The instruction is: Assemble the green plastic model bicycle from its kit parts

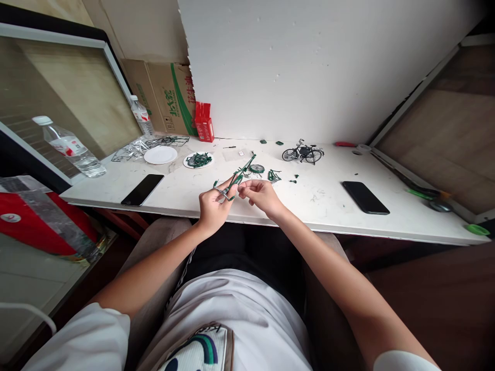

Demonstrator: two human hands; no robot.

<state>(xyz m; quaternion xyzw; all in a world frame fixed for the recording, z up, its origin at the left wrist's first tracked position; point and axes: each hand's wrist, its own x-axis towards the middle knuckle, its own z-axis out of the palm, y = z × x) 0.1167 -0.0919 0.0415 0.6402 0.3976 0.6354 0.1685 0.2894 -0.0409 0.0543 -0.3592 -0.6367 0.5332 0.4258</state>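
Over the front edge of the white table, my left hand is closed around a green model bicycle frame with handlebars, held tilted. Close beside it, my right hand has thumb and fingers pinched together near the frame's lower side; whatever lies between those fingertips is hidden or too small to name. A spoked wheel is visible just behind the hands. To its right lie small green parts. Farther back stands an assembled black model bicycle.
A white plate bears green pieces, beside another white plate. Phones lie left and right. Water bottles, a cardboard box and a red box stand left. A red-handled object lies at the back right.
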